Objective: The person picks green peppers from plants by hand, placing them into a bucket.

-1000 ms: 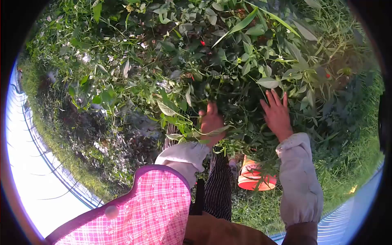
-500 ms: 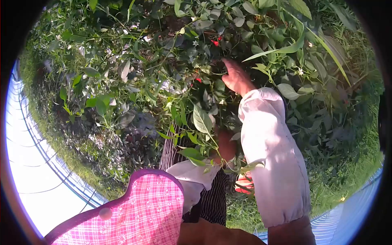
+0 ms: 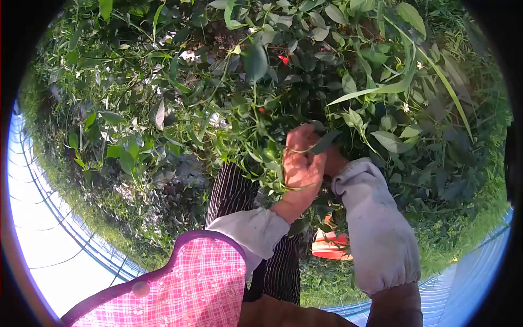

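Observation:
My left hand (image 3: 301,166) is raised among the leaves of a pepper plant (image 3: 256,133), its fingers curled inward and partly behind a dark leaf. What those fingers hold, if anything, is hidden. Right behind it, my right hand (image 3: 335,162) shows only near the wrist; its fingers are covered by the left hand and foliage. A small red pepper (image 3: 283,59) hangs above both hands. Another red pepper (image 3: 262,110) shows to the upper left of my left hand, among green stems.
A red-orange bucket (image 3: 331,246) stands on the grass below my right sleeve. Dense foliage with small white flowers (image 3: 406,107) surrounds the hands. A long grass blade (image 3: 381,90) arches over at the right. My striped trouser leg (image 3: 231,191) is against the plants.
My right hand has drawn back down from the upper foliage. My left hand has come up out of the shaded leaves to meet it. More of the bucket shows.

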`<control>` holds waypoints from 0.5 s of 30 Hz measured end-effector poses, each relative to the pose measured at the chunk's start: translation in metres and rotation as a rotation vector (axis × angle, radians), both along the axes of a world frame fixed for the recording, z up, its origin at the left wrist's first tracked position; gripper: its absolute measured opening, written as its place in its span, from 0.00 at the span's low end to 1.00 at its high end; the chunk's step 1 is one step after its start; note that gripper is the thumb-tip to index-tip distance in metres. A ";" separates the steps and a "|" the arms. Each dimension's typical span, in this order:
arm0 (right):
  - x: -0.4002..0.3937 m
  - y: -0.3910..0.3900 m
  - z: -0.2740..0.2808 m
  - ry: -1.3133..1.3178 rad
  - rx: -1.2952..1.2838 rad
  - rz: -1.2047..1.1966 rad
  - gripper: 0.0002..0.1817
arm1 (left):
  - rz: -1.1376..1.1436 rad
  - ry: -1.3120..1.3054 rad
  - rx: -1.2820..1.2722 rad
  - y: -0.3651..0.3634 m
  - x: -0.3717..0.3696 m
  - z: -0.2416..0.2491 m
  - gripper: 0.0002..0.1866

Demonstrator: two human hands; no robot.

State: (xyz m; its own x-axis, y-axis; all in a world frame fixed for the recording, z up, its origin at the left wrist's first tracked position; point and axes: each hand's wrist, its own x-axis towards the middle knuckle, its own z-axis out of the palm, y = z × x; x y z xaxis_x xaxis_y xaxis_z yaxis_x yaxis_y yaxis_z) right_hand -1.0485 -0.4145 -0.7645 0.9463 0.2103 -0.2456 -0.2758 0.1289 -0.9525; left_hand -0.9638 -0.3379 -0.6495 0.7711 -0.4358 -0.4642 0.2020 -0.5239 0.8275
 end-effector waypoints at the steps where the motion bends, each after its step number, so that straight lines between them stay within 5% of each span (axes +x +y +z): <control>1: -0.009 0.016 -0.007 0.152 -0.305 0.052 0.19 | 0.090 0.104 0.162 0.005 0.007 -0.010 0.28; 4: 0.000 0.013 0.017 0.038 -0.614 -0.006 0.22 | 0.387 0.175 0.259 0.011 0.011 -0.023 0.31; 6: -0.003 0.008 0.017 0.199 -0.377 -0.105 0.24 | 0.544 0.507 0.306 0.021 0.003 -0.033 0.36; 7: -0.005 0.005 0.017 0.354 -0.136 -0.202 0.26 | 0.536 0.598 0.253 0.026 -0.003 -0.036 0.36; 9: 0.001 -0.009 0.002 0.338 -0.093 -0.242 0.27 | 0.150 0.457 0.311 0.038 -0.004 -0.045 0.35; 11: 0.025 -0.035 0.005 0.289 -0.066 -0.246 0.26 | 0.200 0.522 0.331 0.031 -0.007 -0.038 0.35; 13: 0.041 -0.045 -0.008 0.329 0.239 -0.617 0.22 | 0.256 0.586 0.353 0.025 -0.006 -0.032 0.35; 15: 0.078 -0.070 -0.001 0.311 0.097 -0.913 0.18 | 0.238 0.653 0.416 0.024 -0.005 -0.029 0.35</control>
